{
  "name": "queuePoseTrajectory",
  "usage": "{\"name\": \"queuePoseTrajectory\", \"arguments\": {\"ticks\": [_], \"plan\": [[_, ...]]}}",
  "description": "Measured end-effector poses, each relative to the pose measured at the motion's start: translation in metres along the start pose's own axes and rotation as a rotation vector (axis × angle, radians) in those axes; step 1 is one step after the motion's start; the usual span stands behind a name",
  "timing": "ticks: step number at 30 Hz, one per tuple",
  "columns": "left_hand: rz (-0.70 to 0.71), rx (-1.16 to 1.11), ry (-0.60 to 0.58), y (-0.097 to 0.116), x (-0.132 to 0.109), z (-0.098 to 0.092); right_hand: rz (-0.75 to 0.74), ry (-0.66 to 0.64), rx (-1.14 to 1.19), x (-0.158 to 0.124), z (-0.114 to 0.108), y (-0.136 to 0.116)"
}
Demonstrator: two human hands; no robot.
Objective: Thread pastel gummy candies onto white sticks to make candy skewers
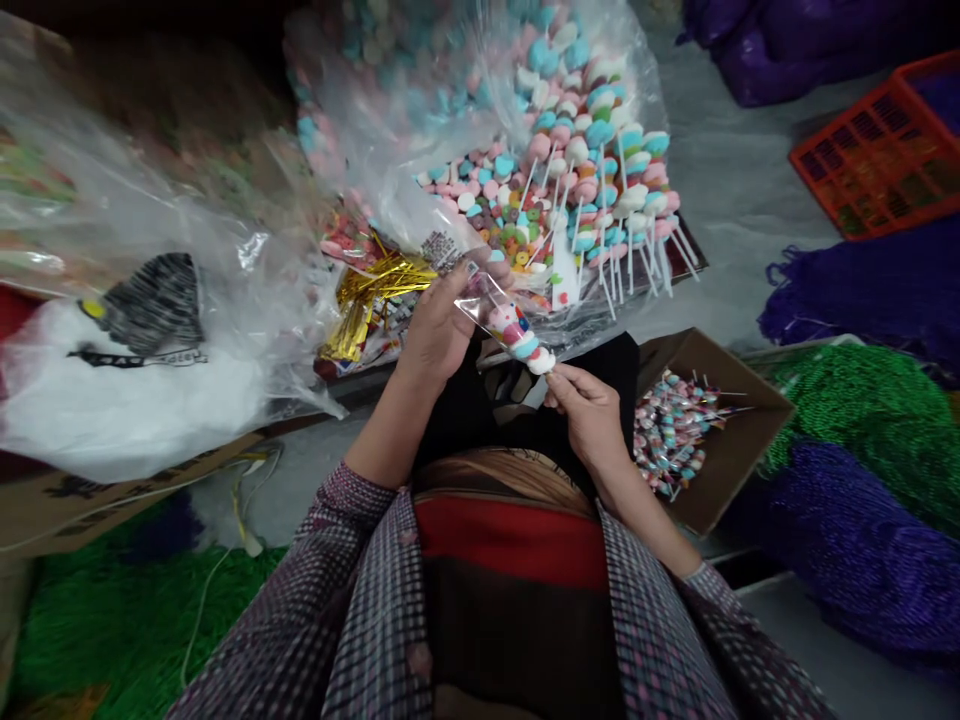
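Above my lap, a skewer of pink, blue and white marshmallow candy (pixel 523 340) lies tilted between my two hands. My right hand (pixel 589 405) pinches its lower end, just below the white piece; the stick itself is hidden by the fingers. A clear printed plastic bag (pixel 474 290) covers the skewer's upper part, and my left hand (pixel 444 318) grips this bag with the thumb on top. Beyond my hands rest many more candy skewers (pixel 600 190) with white sticks, beside loose gummy rings (pixel 514 222). Gold twist ties (pixel 367 300) lie in a heap left of my left hand.
An open cardboard box (pixel 739 420) at my right holds bagged skewers (pixel 675 430). Large clear bags (pixel 247 260) spread on the left, with a grey knitted piece (pixel 154 305) on top. An orange crate (pixel 877 150), green netting (pixel 862 430) and purple netting (pixel 877 540) are at right.
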State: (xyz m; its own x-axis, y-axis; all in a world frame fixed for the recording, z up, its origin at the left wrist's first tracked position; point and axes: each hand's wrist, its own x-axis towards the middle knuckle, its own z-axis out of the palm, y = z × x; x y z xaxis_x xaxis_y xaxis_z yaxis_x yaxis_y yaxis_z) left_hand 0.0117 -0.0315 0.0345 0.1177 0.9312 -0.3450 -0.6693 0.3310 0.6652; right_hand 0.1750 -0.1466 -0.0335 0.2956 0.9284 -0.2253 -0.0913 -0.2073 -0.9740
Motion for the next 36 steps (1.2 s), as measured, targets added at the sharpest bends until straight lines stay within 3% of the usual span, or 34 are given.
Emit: {"name": "queuePoseTrajectory", "arguments": {"ticks": [6, 13, 20, 25, 29, 36], "plan": [[-0.007, -0.024, 0.019, -0.018, 0.007, -0.001, 0.016, -0.122, -0.004, -0.005, -0.006, -0.004], [-0.026, 0.012, -0.004, -0.032, 0.010, -0.011, 0.171, -0.396, 0.045, -0.008, -0.004, -0.004], [-0.001, -0.026, -0.066, -0.036, -0.005, 0.000, -0.013, -0.129, -0.054, 0.000, -0.001, 0.003], [0.020, -0.045, -0.112, -0.047, -0.009, 0.002, -0.030, -0.034, -0.006, 0.001, 0.001, 0.008], [-0.027, 0.009, -0.088, -0.057, -0.012, -0.001, 0.008, -0.082, -0.016, -0.002, 0.003, 0.006], [-0.036, 0.077, -0.172, -0.068, -0.016, -0.006, -0.017, -0.135, -0.096, -0.005, 0.003, -0.004]]}}
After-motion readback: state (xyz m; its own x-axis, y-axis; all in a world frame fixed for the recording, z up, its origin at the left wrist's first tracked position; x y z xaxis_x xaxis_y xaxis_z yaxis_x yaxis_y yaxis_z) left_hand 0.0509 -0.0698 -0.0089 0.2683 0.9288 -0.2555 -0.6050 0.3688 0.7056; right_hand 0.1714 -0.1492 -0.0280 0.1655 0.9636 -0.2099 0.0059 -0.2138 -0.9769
